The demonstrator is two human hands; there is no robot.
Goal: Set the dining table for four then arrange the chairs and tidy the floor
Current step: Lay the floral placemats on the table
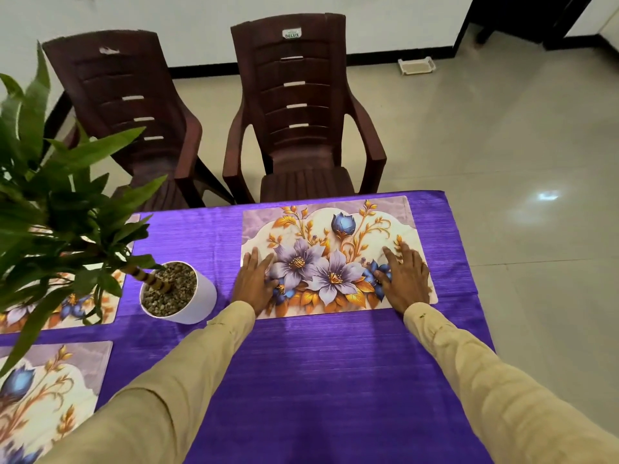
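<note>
Both hands are lying flat, fingers straight, pressing the floral placemat (338, 256) onto the purple tablecloth (318, 380): left hand (253, 283), right hand (407, 281). Probably squaring it with the chair (298, 112) behind. 2 more mats are sitting left, so plates are likely coming later.

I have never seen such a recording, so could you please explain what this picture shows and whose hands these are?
No machine here: a person works bare-handed, and the single picture comes from a camera on their head, looking down. The left hand and right hand rest flat, fingers straight, on a floral placemat, gripping nothing. It lies on a purple tablecloth beside a potted plant. A nearer placemat and a farther placemat lie at the left. One brown chair and a second brown chair stand beyond the table.
</note>
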